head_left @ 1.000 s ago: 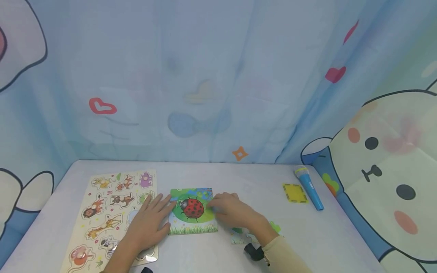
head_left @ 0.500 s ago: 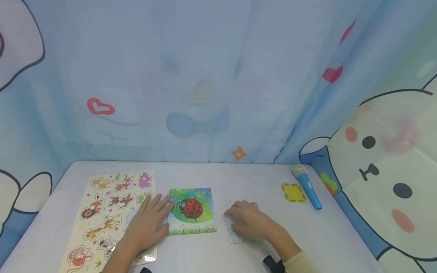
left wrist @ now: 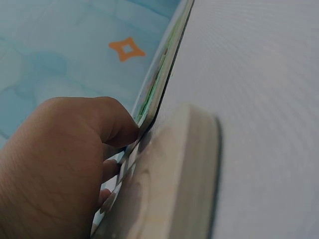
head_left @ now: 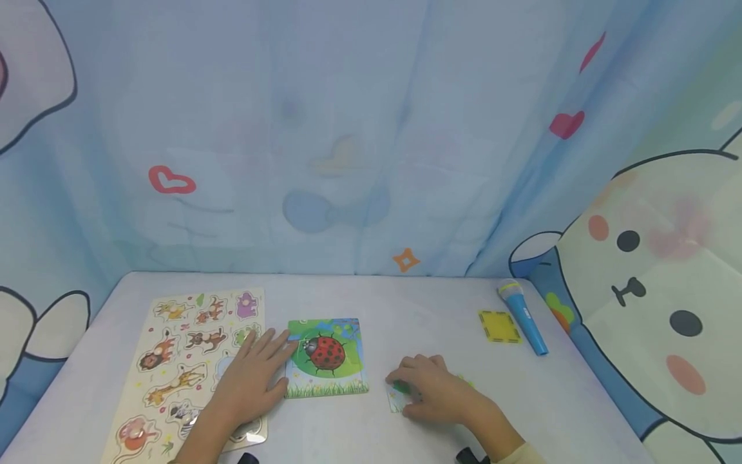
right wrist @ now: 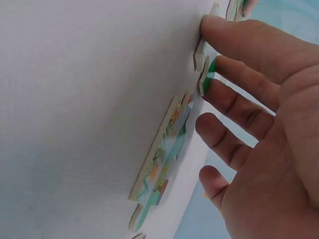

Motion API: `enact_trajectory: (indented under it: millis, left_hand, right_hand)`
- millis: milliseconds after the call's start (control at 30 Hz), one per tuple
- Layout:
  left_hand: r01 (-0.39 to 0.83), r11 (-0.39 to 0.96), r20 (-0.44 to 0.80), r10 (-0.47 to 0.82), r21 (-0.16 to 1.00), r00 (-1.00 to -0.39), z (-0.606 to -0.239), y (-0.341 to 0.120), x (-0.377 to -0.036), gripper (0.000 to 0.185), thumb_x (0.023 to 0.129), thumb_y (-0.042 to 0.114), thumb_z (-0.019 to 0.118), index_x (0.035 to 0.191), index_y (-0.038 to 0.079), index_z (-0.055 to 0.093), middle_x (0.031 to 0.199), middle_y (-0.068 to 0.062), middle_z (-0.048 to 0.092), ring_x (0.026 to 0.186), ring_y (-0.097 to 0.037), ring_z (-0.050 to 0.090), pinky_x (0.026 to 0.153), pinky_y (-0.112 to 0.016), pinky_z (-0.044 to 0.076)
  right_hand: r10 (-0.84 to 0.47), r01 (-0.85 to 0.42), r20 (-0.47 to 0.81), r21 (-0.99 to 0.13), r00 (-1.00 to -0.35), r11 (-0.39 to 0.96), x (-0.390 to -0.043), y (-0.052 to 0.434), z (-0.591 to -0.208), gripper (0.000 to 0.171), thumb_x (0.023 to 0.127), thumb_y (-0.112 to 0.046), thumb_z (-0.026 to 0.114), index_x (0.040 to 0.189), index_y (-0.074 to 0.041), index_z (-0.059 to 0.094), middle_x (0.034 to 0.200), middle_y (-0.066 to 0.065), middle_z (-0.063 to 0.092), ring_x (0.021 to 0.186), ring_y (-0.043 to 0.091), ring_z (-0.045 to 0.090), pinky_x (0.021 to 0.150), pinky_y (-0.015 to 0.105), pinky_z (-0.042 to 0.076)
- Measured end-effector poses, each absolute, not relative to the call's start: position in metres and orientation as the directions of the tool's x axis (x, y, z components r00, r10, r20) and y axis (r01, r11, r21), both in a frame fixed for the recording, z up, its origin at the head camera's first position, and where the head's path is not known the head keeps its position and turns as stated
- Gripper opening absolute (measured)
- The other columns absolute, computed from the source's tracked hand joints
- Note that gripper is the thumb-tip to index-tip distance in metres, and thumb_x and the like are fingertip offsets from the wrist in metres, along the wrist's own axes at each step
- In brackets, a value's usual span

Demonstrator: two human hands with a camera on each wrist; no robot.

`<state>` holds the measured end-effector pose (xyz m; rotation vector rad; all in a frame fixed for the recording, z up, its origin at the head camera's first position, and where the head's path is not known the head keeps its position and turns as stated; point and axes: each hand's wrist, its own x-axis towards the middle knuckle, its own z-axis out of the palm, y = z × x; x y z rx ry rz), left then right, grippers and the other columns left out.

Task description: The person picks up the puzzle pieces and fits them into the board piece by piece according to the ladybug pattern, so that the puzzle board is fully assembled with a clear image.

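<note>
A children's play corner, by the look of it: cartoon-printed curtain behind the white worktop, ladybird board, toy microphone.

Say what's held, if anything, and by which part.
Left hand: nothing, only at the ladybug puzzle's edge. Right hand: at the green puzzle piece; grip can't be told.

On my screen the bare left hand is palm down, fingers stretched toward the white, flat desk's far edge, thumb out sideways. I see the bare right hand nearer the right edge, its fingers bent down softly. A cream cloth sleeve covers that arm.
</note>
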<state>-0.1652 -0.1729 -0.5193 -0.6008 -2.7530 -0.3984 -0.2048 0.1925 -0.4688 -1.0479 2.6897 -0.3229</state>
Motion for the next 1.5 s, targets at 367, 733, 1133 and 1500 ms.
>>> enact_trajectory:
  millis: [367, 733, 1133, 1500]
  left_hand:
    - [0.456, 0.864, 0.378, 0.358, 0.211, -0.854, -0.523, -0.172, -0.166, 0.058, 0.086, 0.031, 0.06, 0.141, 0.013, 0.053, 0.15, -0.009, 0.043, 0.138, -0.036, 0.036, 0.116, -0.058, 0.016]
    - [0.442, 0.869, 0.345, 0.354, 0.222, -0.869, -0.522, -0.173, -0.167, 0.06, 0.087, 0.033, 0.059, 0.144, 0.015, 0.051, 0.152, -0.007, 0.041, 0.14, -0.035, 0.032, 0.118, -0.055, 0.012]
    - [0.432, 0.877, 0.316, 0.357, 0.21, -0.879, -0.522, -0.173, -0.167, 0.059, 0.089, 0.035, 0.058, 0.144, 0.016, 0.05, 0.153, -0.007, 0.039, 0.141, -0.034, 0.03, 0.118, -0.055, 0.011]
    - [0.458, 0.867, 0.365, 0.368, 0.199, -0.855, -0.522, -0.173, -0.167, 0.058, 0.087, 0.034, 0.059, 0.141, 0.013, 0.053, 0.15, -0.008, 0.043, 0.139, -0.036, 0.035, 0.116, -0.058, 0.016]
  right_hand:
    - [-0.715, -0.678, -0.043, -0.28, -0.698, 0.679, -0.207, 0.179, -0.464, 0.036, 0.077, -0.028, 0.076, 0.113, -0.027, 0.069, 0.091, -0.018, 0.051, 0.082, 0.003, 0.045, 0.081, 0.037, 0.035]
    - [-0.766, -0.751, 0.056, -0.255, -0.64, 0.608, -0.21, 0.149, -0.458, 0.035, 0.082, -0.028, 0.072, 0.116, -0.022, 0.071, 0.094, -0.013, 0.05, 0.082, 0.004, 0.043, 0.077, 0.029, 0.033]
    - [-0.812, -0.795, 0.068, -0.266, -0.579, 0.545, -0.213, 0.103, -0.461, 0.027, 0.084, -0.033, 0.076, 0.11, -0.027, 0.07, 0.101, -0.014, 0.055, 0.089, 0.0, 0.048, 0.081, 0.027, 0.035]
    - [-0.834, -0.815, 0.054, -0.254, -0.549, 0.52, -0.212, 0.065, -0.468, 0.025, 0.084, -0.034, 0.076, 0.107, -0.027, 0.071, 0.107, -0.014, 0.059, 0.102, 0.003, 0.052, 0.091, 0.033, 0.041]
